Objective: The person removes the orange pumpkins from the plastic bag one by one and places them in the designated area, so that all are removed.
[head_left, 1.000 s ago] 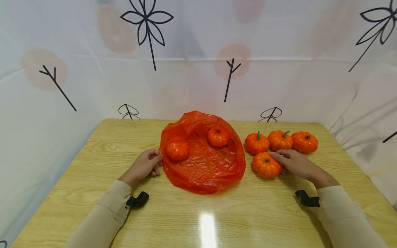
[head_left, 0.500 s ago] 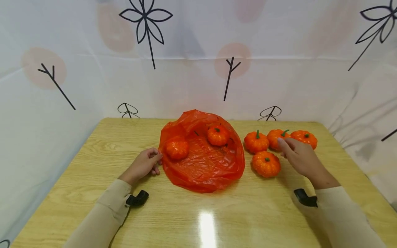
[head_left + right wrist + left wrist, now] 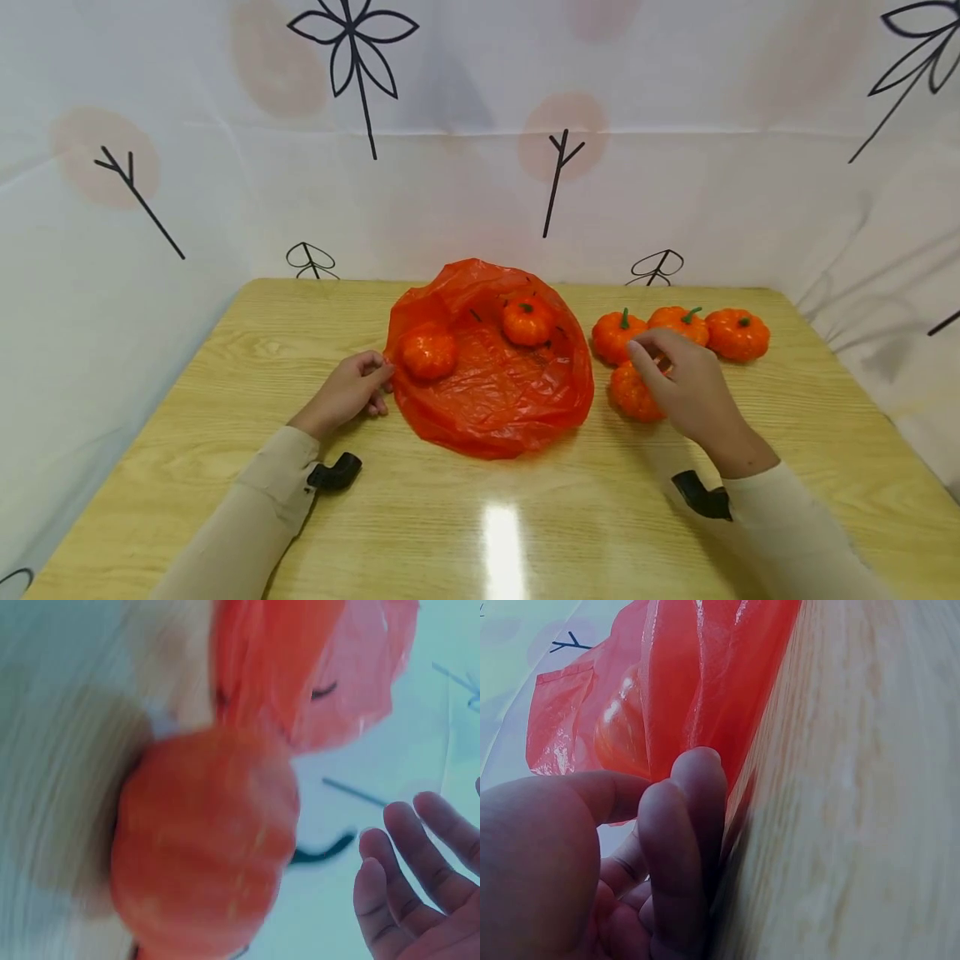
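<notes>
My left hand (image 3: 347, 392) pinches the left edge of an open red plastic bag (image 3: 480, 417) between thumb and fingers; the left wrist view shows the fingertips (image 3: 699, 769) at the bag's side. Two small orange pumpkins lie inside, one on the left (image 3: 429, 352), one at the back right (image 3: 527, 321). Over the group to the right of the bag hovers my right hand (image 3: 686, 387), fingers loosely bent, holding nothing. It partly covers the front pumpkin (image 3: 632, 393). In the right wrist view, a pumpkin (image 3: 206, 840) is apart from the fingers.
Behind the right hand stand three more pumpkins in a row: left (image 3: 617, 335), middle (image 3: 678, 321) and right (image 3: 738, 335). All rest on a wooden table (image 3: 420, 525). A white printed cloth (image 3: 465, 192) hangs along the table's back edge.
My right hand has left the front pumpkin, lifted, and moved left over the group. The left hand stays at the bag's edge. The pumpkins have not visibly moved.
</notes>
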Tool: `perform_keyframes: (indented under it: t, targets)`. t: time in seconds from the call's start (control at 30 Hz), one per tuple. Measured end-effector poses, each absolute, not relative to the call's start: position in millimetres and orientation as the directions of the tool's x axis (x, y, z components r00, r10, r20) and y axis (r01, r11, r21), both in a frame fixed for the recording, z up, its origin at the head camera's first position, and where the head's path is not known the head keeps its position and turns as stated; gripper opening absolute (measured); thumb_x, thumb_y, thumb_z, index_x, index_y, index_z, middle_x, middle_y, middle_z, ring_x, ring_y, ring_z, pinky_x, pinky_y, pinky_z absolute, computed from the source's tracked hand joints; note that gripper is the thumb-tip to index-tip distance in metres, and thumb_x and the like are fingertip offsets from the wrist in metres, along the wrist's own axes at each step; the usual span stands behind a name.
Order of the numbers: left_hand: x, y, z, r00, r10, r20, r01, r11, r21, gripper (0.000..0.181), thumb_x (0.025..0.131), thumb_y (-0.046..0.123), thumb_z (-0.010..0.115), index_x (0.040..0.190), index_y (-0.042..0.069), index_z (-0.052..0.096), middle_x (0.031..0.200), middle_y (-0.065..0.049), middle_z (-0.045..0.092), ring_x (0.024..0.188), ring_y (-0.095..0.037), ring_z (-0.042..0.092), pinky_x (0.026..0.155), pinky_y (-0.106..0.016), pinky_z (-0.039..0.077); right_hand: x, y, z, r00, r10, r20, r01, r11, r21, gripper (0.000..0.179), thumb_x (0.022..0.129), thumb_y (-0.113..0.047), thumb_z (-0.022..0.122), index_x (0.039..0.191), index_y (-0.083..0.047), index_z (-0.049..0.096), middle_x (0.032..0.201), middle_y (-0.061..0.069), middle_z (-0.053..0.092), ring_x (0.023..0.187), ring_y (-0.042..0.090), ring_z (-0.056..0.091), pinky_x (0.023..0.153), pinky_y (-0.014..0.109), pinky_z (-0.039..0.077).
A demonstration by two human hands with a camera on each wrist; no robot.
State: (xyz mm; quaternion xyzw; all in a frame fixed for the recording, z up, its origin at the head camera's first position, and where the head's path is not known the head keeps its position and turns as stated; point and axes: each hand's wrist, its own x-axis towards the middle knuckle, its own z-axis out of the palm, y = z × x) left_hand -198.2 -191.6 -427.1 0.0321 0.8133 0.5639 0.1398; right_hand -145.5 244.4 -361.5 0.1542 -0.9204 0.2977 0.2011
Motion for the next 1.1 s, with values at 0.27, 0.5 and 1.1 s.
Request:
perform_keyframes:
  t: [0.27,0.5,1.1]
  targets:
    - [-199,-191,-429,-0.959,0.198,-0.2,-0.122,0.348,0.929,0.025,0.106,0.029,0.05,0.105,0.005,0.053,0.089,-0.008,0.059,0.056,-0.017,0.064,0.052,-0.022,0.053,-142,215,-367,-0.86,-0.261,0.439,-0.469,0.743,-0.477,0.017,0.102,-0.019,0.059,0.105,-0.007,0.069,0.094,0.0,0.07,0.082,0.013,0.061,0.072,0.036,0.056]
    - [-201,-189,-428,-0.953,0.236,-0.188,-0.096,0.356,0.93,0.028,0.105,0.031,0.053,0.105,0.002,0.053,0.089,-0.01,0.06,0.057,-0.016,0.064,0.053,-0.022,0.054,-137,198,-369,-0.867,-0.302,0.397,-0.477,0.736,-0.481,0.012,0.099,-0.017,0.062,0.103,-0.009,0.07,0.095,-0.001,0.068,0.084,0.012,0.06,0.071,0.035,0.056]
    - [-198,-192,-426,-0.958,0.216,-0.189,-0.104,0.351,0.931,0.028,0.105,0.031,0.053,0.107,0.003,0.052,0.09,-0.01,0.061,0.056,-0.015,0.064,0.052,-0.022,0.053,-152,124,-343,-0.722,-0.606,0.334,-0.691,0.657,-0.302,0.022,0.096,-0.025,0.067,0.116,-0.014,0.068,0.116,0.003,0.064,0.109,0.02,0.062,0.089,0.036,0.058]
